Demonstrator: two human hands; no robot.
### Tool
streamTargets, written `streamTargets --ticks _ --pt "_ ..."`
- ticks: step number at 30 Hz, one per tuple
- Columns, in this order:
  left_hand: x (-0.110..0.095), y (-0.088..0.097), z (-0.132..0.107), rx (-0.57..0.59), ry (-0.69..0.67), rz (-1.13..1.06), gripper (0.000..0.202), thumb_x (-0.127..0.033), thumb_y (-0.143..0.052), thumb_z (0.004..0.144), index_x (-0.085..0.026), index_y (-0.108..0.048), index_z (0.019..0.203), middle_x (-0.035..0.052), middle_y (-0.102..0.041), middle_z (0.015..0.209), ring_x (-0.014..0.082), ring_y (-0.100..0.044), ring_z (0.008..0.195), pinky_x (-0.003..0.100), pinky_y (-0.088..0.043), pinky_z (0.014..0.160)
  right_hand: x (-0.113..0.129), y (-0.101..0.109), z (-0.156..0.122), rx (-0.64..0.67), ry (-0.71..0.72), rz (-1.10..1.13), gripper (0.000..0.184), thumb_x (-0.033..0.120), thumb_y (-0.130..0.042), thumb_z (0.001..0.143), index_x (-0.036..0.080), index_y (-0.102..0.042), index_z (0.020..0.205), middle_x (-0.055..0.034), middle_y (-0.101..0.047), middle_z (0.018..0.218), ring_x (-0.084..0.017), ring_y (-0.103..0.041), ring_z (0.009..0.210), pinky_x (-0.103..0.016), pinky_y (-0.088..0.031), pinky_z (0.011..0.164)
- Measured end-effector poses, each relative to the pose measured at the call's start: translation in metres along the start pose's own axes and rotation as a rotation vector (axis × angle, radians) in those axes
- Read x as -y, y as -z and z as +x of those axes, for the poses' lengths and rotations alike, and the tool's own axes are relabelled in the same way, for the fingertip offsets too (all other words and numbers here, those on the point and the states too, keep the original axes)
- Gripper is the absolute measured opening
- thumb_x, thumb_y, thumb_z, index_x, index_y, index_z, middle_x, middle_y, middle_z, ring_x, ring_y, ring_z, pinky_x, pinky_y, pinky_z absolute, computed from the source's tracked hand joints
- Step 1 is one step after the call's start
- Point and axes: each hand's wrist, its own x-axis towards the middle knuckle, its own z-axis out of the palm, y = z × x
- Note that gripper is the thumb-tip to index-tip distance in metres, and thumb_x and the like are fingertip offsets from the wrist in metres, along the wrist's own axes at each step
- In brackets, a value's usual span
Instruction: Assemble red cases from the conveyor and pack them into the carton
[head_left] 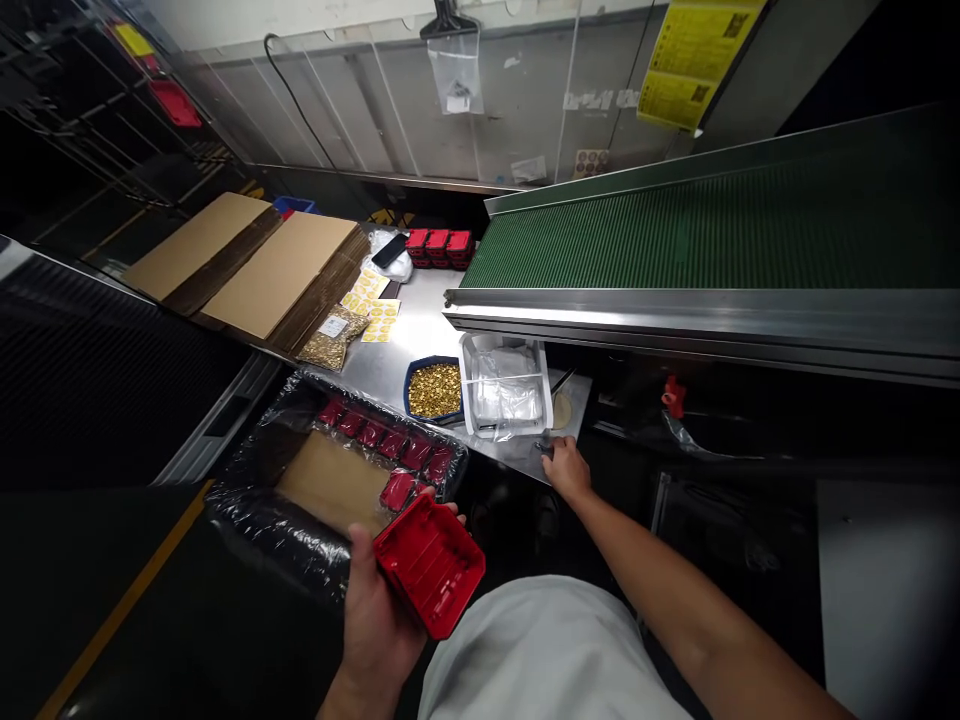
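My left hand [379, 610] holds a red plastic case [429, 563] low in front of me, above the near edge of a plastic-lined carton [259, 500]. Inside that carton a row of red cases [382, 445] lies along the far side on bare cardboard. My right hand [566, 468] reaches to the front edge of the steel table [420, 335], fingers closed on a small dark item I cannot make out, just below a clear tray of plastic bags [504, 392]. A blue tray of small gold parts [433, 388] sits left of that clear tray.
A green conveyor belt [690, 225] with a steel rail runs along the right. Flattened cardboard sheets [255, 265], a bag of gold parts [330, 340], yellow sticker sheets [375, 305] and stacked red cases [439, 245] sit farther back. A dark shelf rack stands at far left.
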Motion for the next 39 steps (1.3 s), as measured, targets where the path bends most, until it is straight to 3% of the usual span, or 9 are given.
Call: streamTargets --ticks 3,7,11,14,16,18,20,26,39 --pt "0.0 -0.005 0.001 -0.026 -0.006 0.021 0.071 -0.073 -0.05 0.083 -0.017 -0.063 0.124 0.0172 -0.067 0.121 0.0325 -0.065 0.107 0.044 -0.059 0.086 -0.013 0.004 -0.007 -0.008 -0.041 0.017 0.023 0.022 -0.06 0.081 0.014 -0.061 0.103 -0.0157 -0.054 0.119 -0.029 -0.057 0.108 -0.037 -0.043 0.089" --pt "0.002 -0.014 -0.001 -0.031 -0.029 0.03 0.073 -0.072 -0.043 0.086 -0.012 -0.061 0.123 0.0196 -0.068 0.115 0.0329 -0.066 0.103 0.046 -0.057 0.088 -0.026 0.014 -0.028 0.074 -0.151 0.165 0.02 0.026 -0.054 0.084 0.011 -0.059 0.095 -0.0136 -0.065 0.089 -0.025 -0.064 0.079 -0.035 -0.048 0.067" --pt "0.006 -0.019 0.0 0.006 -0.022 0.018 0.075 -0.071 -0.041 0.088 -0.011 -0.056 0.128 0.0202 -0.068 0.112 0.0331 -0.067 0.1 0.048 -0.055 0.091 0.002 0.035 -0.061 0.202 -0.108 0.435 0.031 0.039 -0.046 0.091 0.015 -0.053 0.11 -0.0079 -0.068 0.087 -0.017 -0.062 0.063 -0.028 -0.048 0.05" --pt "0.009 -0.02 0.0 -0.02 -0.025 0.038 0.076 -0.072 -0.04 0.088 -0.01 -0.056 0.129 0.0204 -0.068 0.11 0.0333 -0.067 0.1 0.046 -0.056 0.088 0.052 0.072 -0.099 0.252 0.096 0.666 0.038 0.049 -0.056 0.088 0.019 -0.056 0.111 -0.0049 -0.067 0.087 -0.016 -0.058 0.063 -0.027 -0.045 0.049" --pt "0.01 -0.022 0.0 -0.06 -0.039 0.065 0.075 -0.072 -0.04 0.088 -0.011 -0.056 0.128 0.0194 -0.069 0.11 0.033 -0.067 0.099 0.043 -0.057 0.086 0.091 0.099 -0.126 0.269 0.32 0.703 0.033 0.046 -0.059 0.089 0.022 -0.06 0.111 -0.0044 -0.067 0.091 -0.016 -0.06 0.072 -0.028 -0.049 0.059" --pt "0.012 -0.023 -0.001 -0.079 -0.06 0.071 0.071 -0.07 -0.042 0.089 -0.011 -0.058 0.127 0.0172 -0.069 0.111 0.0324 -0.067 0.1 0.042 -0.057 0.087 0.125 0.121 -0.148 0.305 0.567 0.632 0.024 0.039 -0.056 0.092 0.025 -0.062 0.111 -0.0034 -0.065 0.097 -0.016 -0.061 0.083 -0.029 -0.049 0.071" --pt "0.013 -0.024 -0.002 -0.069 -0.066 0.054 0.067 -0.067 -0.042 0.09 -0.012 -0.06 0.124 0.0151 -0.069 0.111 0.0322 -0.065 0.105 0.042 -0.055 0.092 0.149 0.131 -0.162 0.357 0.751 0.501 0.019 0.032 -0.052 0.094 0.026 -0.062 0.11 -0.0027 -0.063 0.096 -0.016 -0.059 0.083 -0.03 -0.048 0.074" --pt "0.014 -0.02 -0.009 -0.079 0.007 0.04 0.067 -0.067 -0.043 0.09 -0.012 -0.061 0.123 0.0157 -0.07 0.109 0.0332 -0.064 0.108 0.044 -0.053 0.097 0.17 0.12 -0.174 0.447 0.916 0.255 0.019 0.025 -0.045 0.095 0.022 -0.061 0.106 -0.0038 -0.06 0.092 -0.017 -0.055 0.08 -0.032 -0.046 0.071" --pt "0.017 -0.011 -0.008 -0.036 -0.082 0.124 0.063 -0.065 -0.048 0.09 -0.012 -0.064 0.12 0.0126 -0.07 0.112 0.0294 -0.062 0.112 0.039 -0.05 0.102 0.174 0.114 -0.176 0.481 0.932 0.323 0.014 0.02 -0.048 0.094 0.022 -0.061 0.096 0.0012 -0.062 0.085 -0.012 -0.054 0.074 -0.028 -0.043 0.068"
